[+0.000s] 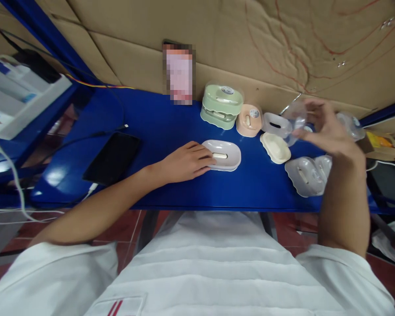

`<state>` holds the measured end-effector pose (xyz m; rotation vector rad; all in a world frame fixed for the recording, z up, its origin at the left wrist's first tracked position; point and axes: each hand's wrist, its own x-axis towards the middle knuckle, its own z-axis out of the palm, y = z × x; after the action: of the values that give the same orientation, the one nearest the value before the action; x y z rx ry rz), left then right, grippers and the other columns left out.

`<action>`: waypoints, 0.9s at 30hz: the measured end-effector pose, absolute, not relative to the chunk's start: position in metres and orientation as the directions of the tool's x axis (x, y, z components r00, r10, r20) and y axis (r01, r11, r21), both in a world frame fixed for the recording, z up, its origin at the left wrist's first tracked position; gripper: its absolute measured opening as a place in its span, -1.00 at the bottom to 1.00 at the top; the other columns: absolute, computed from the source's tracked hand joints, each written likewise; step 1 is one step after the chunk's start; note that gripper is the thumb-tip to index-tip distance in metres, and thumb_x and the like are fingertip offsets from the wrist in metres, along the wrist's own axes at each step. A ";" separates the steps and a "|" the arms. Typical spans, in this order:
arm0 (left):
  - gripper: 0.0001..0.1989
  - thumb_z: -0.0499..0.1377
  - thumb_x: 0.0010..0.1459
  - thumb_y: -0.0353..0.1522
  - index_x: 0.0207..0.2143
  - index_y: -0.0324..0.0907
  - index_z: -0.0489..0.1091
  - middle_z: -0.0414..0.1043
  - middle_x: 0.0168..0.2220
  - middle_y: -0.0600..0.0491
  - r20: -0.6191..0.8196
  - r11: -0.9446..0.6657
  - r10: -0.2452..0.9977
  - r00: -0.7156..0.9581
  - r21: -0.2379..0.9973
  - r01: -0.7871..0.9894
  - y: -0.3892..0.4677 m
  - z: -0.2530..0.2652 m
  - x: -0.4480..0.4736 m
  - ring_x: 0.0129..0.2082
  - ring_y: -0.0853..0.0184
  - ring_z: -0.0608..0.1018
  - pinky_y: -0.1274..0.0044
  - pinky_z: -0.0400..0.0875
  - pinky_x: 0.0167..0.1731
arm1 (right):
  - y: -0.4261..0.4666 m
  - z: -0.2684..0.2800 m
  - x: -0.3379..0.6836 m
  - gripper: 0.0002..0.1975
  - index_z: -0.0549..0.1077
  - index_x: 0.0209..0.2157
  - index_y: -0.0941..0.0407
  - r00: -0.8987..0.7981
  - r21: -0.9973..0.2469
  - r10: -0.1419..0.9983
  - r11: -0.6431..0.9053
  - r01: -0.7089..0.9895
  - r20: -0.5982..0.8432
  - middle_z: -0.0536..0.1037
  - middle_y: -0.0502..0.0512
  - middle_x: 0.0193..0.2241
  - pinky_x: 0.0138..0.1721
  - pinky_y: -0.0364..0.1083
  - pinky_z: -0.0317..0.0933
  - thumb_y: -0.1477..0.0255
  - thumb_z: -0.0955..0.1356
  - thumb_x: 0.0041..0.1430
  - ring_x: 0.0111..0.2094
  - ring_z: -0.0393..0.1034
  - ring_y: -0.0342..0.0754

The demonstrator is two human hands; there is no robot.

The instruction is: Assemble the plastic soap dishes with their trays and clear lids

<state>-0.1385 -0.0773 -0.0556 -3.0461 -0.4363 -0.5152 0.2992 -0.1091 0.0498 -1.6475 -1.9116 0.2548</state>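
Note:
On the blue table stands a white oval soap dish (232, 159) with a small pale bar in its middle. My left hand (192, 162) is closed on its left end, fingers over the rim and thumb side at the near edge. Farther right, my right hand (327, 125) pinches a clear plastic lid (298, 115) between thumb and fingers. The lid is tilted and somewhat blurred. Below and left of it sit a white dish part with a dark slot (276, 124) and a cream dish (276, 149).
Two stacked green soap boxes (222, 105) and a peach one (249, 120) stand at the back. Clear-lidded white boxes (304, 175) lie by my right forearm. A black phone (112, 158) with cables rests at left. Brown cardboard (217, 39) lines the back.

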 end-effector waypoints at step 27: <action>-0.35 0.32 0.36 -0.31 0.44 -0.02 0.27 -0.04 0.59 -0.22 0.375 -0.827 0.494 0.784 0.480 0.292 -0.077 -0.063 -0.138 0.57 -0.08 0.18 0.05 0.33 0.46 | -0.146 -0.069 0.180 -0.31 0.28 0.48 -0.27 -0.684 -0.288 0.675 0.737 0.611 0.276 0.36 0.07 0.47 0.56 0.50 -0.11 0.16 0.48 0.41 0.50 0.22 0.27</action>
<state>-0.1376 -0.0768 -0.0632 -3.3434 -0.7726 -0.9057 0.1797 -0.1461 -0.0686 -0.9925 -2.5749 0.2444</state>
